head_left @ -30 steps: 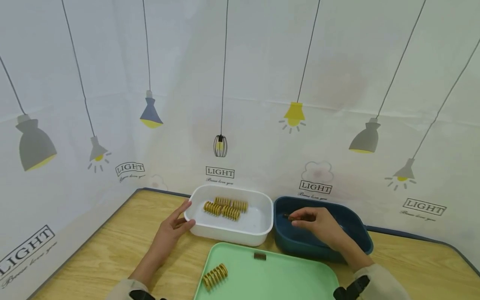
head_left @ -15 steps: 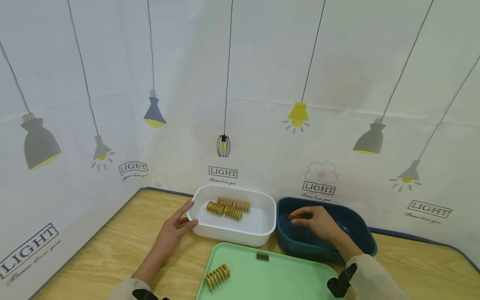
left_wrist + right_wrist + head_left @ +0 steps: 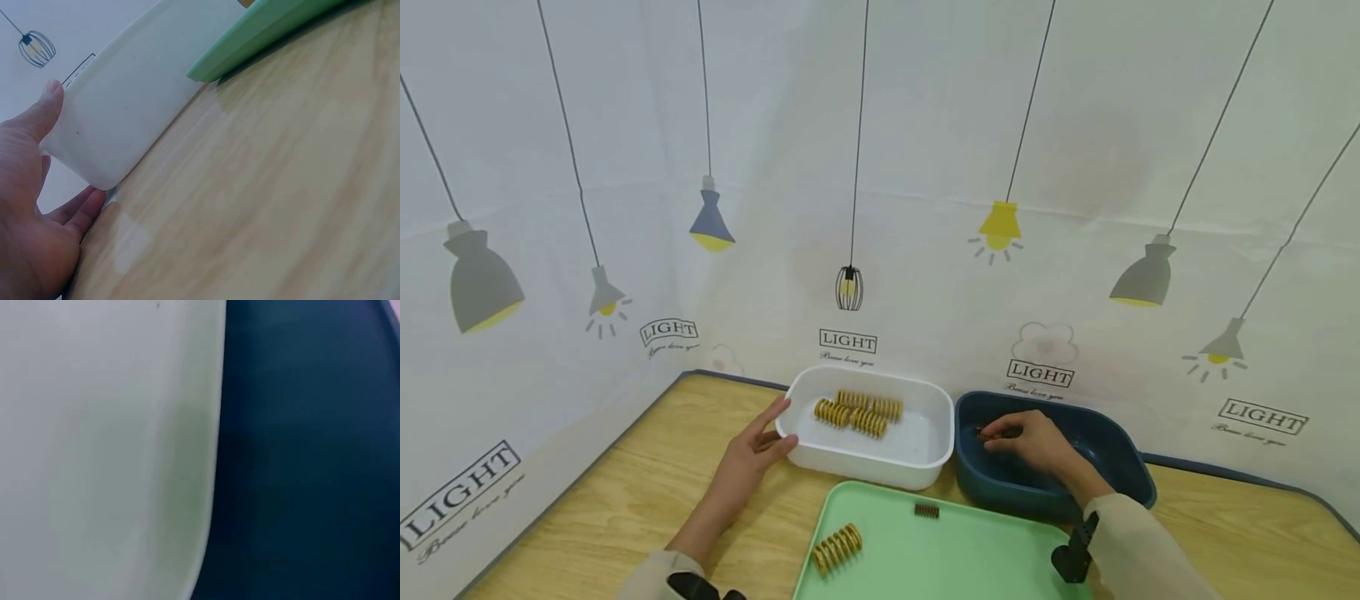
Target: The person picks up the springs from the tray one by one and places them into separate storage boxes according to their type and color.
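Observation:
My right hand [image 3: 1037,446] reaches into the dark blue bin [image 3: 1116,437], pinching a small dark brown spring [image 3: 981,433] low over its left part. Fingers cover most of that spring. At the left end of the white bin [image 3: 917,471], my left hand [image 3: 748,458] holds the corner, thumb on the near side and fingers round the end. The left wrist view shows this hand [image 3: 31,206] against the white wall [image 3: 131,100]. Several gold coil springs [image 3: 868,423] lie in the white bin.
A green tray [image 3: 992,558] lies in front of the bins. On it are a large gold spring [image 3: 837,550] and a small dark spring [image 3: 927,510]. Behind the wooden table [image 3: 617,492] stands a white curtain [image 3: 925,275] printed with lamps.
My right hand has sunk slightly into the blue bin with the small spring, now less visible between the fingers. My left hand stays on the white bin. The head view shifted slightly.

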Motion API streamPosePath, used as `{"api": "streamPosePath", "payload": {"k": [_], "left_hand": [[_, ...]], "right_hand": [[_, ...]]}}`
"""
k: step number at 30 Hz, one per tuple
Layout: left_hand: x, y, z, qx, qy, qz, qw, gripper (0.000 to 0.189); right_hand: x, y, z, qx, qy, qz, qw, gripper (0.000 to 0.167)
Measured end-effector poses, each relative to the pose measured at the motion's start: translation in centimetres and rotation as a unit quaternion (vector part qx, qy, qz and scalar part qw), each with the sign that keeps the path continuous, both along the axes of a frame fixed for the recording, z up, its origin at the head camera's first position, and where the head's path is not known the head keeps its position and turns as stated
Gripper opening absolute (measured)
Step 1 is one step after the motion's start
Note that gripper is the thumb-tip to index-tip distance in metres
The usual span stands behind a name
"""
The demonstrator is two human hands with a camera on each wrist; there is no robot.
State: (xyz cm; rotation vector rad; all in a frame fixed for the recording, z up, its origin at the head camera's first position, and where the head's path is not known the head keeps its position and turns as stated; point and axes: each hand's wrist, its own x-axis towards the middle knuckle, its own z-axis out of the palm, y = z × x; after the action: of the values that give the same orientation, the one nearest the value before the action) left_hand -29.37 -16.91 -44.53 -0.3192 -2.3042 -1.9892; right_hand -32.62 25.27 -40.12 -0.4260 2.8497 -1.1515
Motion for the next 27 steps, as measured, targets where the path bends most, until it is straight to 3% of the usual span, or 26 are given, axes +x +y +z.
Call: {"api": "streamPosePath", "payload": {"k": [15, 27], "left_hand": [[-0.22, 0.08, -0.07, -0.005, -0.009, 0.01, 0.9999, 0.064], [-0.16, -0.07, -0.16, -0.008, -0.007, 0.011, 0.9999, 0.064]], "right_hand": [[-0.18, -0.14, -0.3, 0.06, 0.002, -0.022, 0.9979, 0.012], [-0.46, -0.44, -0.69, 0.07, 0.01, -0.014, 0.9974, 0.011]]}}
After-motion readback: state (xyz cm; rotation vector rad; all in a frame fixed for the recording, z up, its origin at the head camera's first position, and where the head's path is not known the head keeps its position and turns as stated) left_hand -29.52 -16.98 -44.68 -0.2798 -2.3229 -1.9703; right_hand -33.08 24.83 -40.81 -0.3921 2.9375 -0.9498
